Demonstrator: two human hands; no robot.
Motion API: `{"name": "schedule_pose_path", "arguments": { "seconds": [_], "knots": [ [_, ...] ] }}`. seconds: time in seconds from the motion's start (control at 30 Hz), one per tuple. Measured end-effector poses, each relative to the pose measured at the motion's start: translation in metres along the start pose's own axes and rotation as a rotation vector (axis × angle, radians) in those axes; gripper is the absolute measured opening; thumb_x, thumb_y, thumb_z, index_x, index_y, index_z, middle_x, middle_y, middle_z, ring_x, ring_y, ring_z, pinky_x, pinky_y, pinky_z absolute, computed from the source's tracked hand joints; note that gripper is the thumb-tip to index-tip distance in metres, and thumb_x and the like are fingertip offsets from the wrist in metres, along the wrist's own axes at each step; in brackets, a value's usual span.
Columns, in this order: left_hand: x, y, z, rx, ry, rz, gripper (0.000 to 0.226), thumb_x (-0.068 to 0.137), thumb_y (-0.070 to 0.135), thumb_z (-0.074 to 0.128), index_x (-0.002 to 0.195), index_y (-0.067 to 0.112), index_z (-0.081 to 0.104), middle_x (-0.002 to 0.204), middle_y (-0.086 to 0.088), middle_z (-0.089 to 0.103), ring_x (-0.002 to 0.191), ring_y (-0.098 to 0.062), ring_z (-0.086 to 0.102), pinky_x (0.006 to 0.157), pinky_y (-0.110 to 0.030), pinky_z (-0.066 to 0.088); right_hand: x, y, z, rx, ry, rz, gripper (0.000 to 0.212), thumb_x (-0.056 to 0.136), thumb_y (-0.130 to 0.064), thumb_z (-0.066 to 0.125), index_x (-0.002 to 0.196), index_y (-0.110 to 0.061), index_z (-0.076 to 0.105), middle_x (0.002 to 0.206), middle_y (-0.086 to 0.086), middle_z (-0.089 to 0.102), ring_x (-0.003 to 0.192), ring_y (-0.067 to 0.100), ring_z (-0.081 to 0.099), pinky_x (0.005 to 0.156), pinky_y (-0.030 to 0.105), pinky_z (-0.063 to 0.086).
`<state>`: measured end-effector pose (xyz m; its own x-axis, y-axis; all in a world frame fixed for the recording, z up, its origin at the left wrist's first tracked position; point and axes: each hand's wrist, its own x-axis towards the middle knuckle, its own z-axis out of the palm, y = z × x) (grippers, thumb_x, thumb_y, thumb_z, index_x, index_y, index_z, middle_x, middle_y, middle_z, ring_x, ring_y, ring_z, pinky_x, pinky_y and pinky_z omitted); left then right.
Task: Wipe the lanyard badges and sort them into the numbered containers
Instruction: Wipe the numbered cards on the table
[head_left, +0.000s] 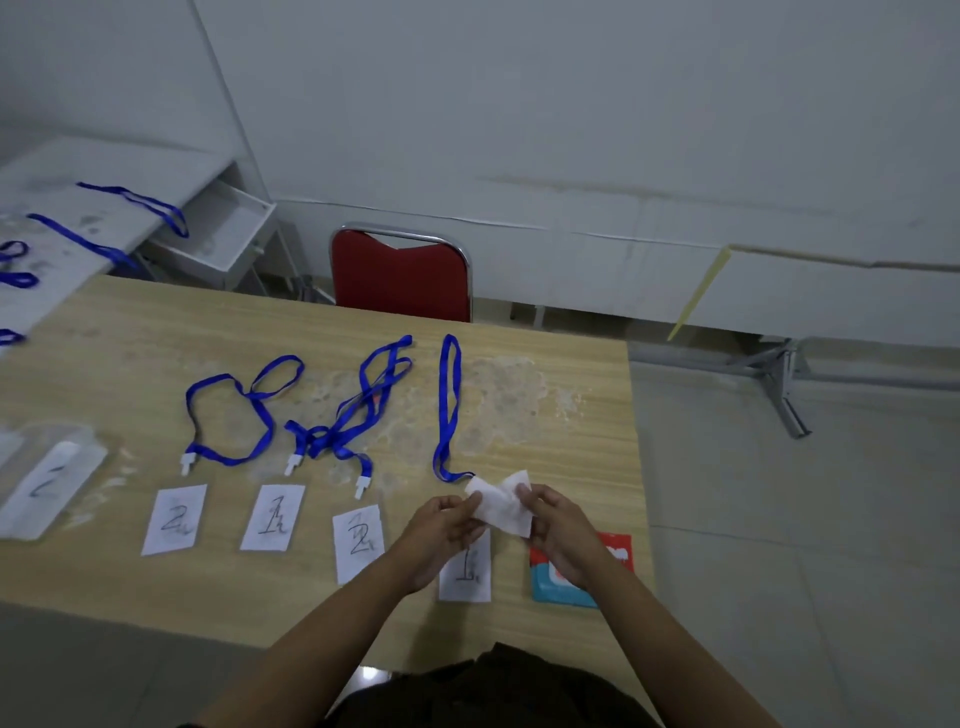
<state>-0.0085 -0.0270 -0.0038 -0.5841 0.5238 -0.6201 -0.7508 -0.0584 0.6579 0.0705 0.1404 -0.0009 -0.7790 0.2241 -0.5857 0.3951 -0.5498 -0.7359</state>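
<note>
Both hands are up over the near-right part of the wooden table (156, 322), close together w/ a white wipe (501, 506) stretched between them: left hand (447, 530) pinches its left edge, right hand (558, 535) pinches the right side, fingers curled on the sheet. Below the hands lies a badge card marked "1" (466, 574), partly hidden by the left hand; its blue lanyard (449, 410) runs straight away toward the far edge. To the left, three more cards in a row: one marked "2" (358, 543), next "1" (272, 517), then another "2" (175, 519), each w/ a blue lanyard looped or tangled beyond it, approx. in line. Far left sits a clear container labelled "2" (47, 480), blurred. A red-and-teal wipes pack (569, 590) lies just under the right hand, near the table's right edge. Beyond the table stands a red chair (402, 275); more blue lanyards lie on a white side table (78, 176) at far left.
</note>
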Motion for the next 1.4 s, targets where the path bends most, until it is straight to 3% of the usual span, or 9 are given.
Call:
{"name": "schedule_pose_path", "arguments": {
  "seconds": [0.2,0.3,0.47,0.57,0.77,0.97,1.1,1.3,1.4],
  "knots": [
    [0.005,0.027,-0.008,0.003,-0.155,-0.104,0.052,0.085,0.023,0.065,0.127,-0.006,0.055,0.119,-0.018,0.064,0.096,-0.024,0.065,0.081,-0.031,0.055,-0.002,0.007,0.021,-0.016,0.0,-0.052,0.031,0.081,-0.025,0.071,0.097,0.001,0.065,0.095,0.016,0.07,0.085,0.025,0.067,0.075,0.035,0.056],
    [0.006,0.036,-0.016,0.032,-0.205,-0.184,0.041,0.095,0.012,0.056,0.132,-0.006,0.052,0.13,-0.022,0.057,0.1,-0.024,0.062,0.083,-0.03,0.055,-0.003,0.011,0.029,0.047,0.066,-0.061,0.02,0.086,-0.028,0.066,0.083,-0.009,0.061,0.086,0.01,0.071,0.076,0.018,0.067,0.068,0.03,0.057],
    [0.006,0.045,-0.03,0.235,-0.34,-0.272,0.032,0.093,0.004,0.058,0.126,0.002,0.057,0.125,-0.014,0.063,0.113,-0.022,0.06,0.097,-0.03,0.049,-0.006,0.02,0.043,0.081,0.177,-0.121,0.015,0.094,-0.02,0.059,0.091,-0.008,0.067,0.089,0.008,0.074,0.077,0.016,0.07,0.064,0.029,0.057],
    [0.012,0.05,-0.042,0.437,-0.29,-0.223,0.038,0.091,0.005,0.063,0.128,0.001,0.054,0.119,-0.012,0.064,0.102,-0.017,0.061,0.085,-0.025,0.053,-0.009,0.03,0.053,0.112,0.217,-0.16,0.015,0.095,-0.019,0.059,0.095,-0.007,0.069,0.093,0.009,0.073,0.08,0.017,0.07,0.067,0.031,0.058],
    [0.016,0.054,-0.055,0.608,-0.474,-0.3,0.03,0.092,0.015,0.064,0.117,0.0,0.063,0.087,0.004,0.068,0.069,0.001,0.061,0.06,-0.014,0.046,-0.02,0.052,0.069,0.355,0.425,-0.24,0.022,0.101,-0.018,0.048,0.111,-0.006,0.063,0.111,0.015,0.067,0.103,0.029,0.063,0.099,0.051,0.046],
    [0.011,0.032,-0.062,0.61,-0.513,-0.376,0.028,0.088,0.03,0.068,0.091,0.003,0.065,0.077,0.0,0.065,0.063,-0.005,0.057,0.061,-0.018,0.045,-0.032,0.046,0.068,0.435,0.405,-0.229,0.04,0.102,-0.037,0.04,0.133,-0.013,0.045,0.125,0.012,0.06,0.11,0.03,0.062,0.086,0.047,0.052],
    [0.016,0.024,-0.073,0.703,-0.391,-0.281,0.024,0.086,0.028,0.072,0.07,0.011,0.065,0.06,0.002,0.053,0.056,-0.008,0.045,0.061,-0.021,0.037,-0.029,0.05,0.06,0.424,0.518,-0.183,0.039,0.096,-0.031,0.057,0.128,-0.008,0.053,0.116,0.012,0.06,0.108,0.025,0.06,0.084,0.047,0.053],
    [0.017,0.022,-0.07,0.595,-0.312,-0.12,0.028,0.094,0.023,0.061,0.105,-0.002,0.068,0.092,-0.011,0.066,0.082,-0.018,0.059,0.077,-0.028,0.048,-0.025,0.064,0.053,0.123,0.46,-0.121,0.033,0.091,-0.02,0.063,0.121,-0.007,0.06,0.128,0.018,0.059,0.116,0.032,0.06,0.089,0.049,0.055],
    [0.016,0.025,-0.067,0.612,-0.305,-0.012,0.024,0.098,0.02,0.054,0.104,0.001,0.066,0.093,-0.009,0.064,0.084,-0.016,0.06,0.072,-0.022,0.051,-0.026,0.066,0.055,0.043,0.323,0.007,0.042,0.085,-0.029,0.068,0.121,-0.009,0.059,0.121,0.017,0.063,0.11,0.033,0.063,0.092,0.045,0.053]
  ]
}}
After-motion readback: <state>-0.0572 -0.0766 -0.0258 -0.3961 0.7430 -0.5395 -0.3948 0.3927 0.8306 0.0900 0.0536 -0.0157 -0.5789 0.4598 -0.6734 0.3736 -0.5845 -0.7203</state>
